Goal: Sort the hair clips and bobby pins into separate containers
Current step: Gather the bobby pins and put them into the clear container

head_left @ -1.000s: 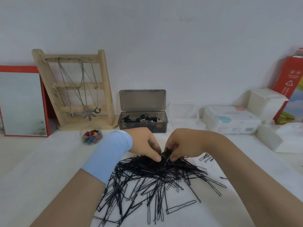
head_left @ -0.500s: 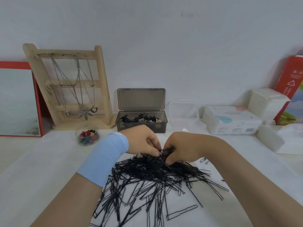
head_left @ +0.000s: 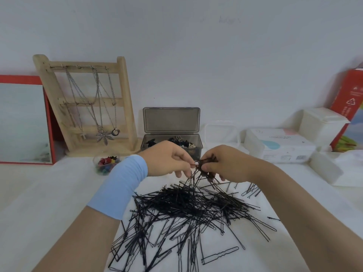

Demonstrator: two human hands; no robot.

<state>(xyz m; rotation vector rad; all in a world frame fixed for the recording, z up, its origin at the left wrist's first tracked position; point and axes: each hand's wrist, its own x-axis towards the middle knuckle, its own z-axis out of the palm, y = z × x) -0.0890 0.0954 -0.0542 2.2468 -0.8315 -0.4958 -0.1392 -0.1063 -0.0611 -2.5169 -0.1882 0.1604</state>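
A big heap of black bobby pins [head_left: 188, 211] lies on the white table in front of me. My right hand [head_left: 227, 163] is raised above the heap's far side, closed around a bunch of bobby pins [head_left: 204, 171] that dangle from it. My left hand [head_left: 169, 159], with a light blue wrist sleeve, pinches one pin at the top of that bunch. Behind the hands stands an open smoky-grey box [head_left: 170, 148] with dark and pale hair clips inside. An open clear box [head_left: 222, 134] stands to its right.
A small clear bowl of coloured clips [head_left: 107, 163] sits at the left. A wooden necklace stand [head_left: 86, 103] and a red-framed mirror [head_left: 23, 122] stand at the back left. White boxes [head_left: 279, 146] and a red carton [head_left: 349, 108] fill the right side.
Both hands have risen from the heap's top, lifting a bunch of bobby pins clear of the pile. The view has tilted slightly.
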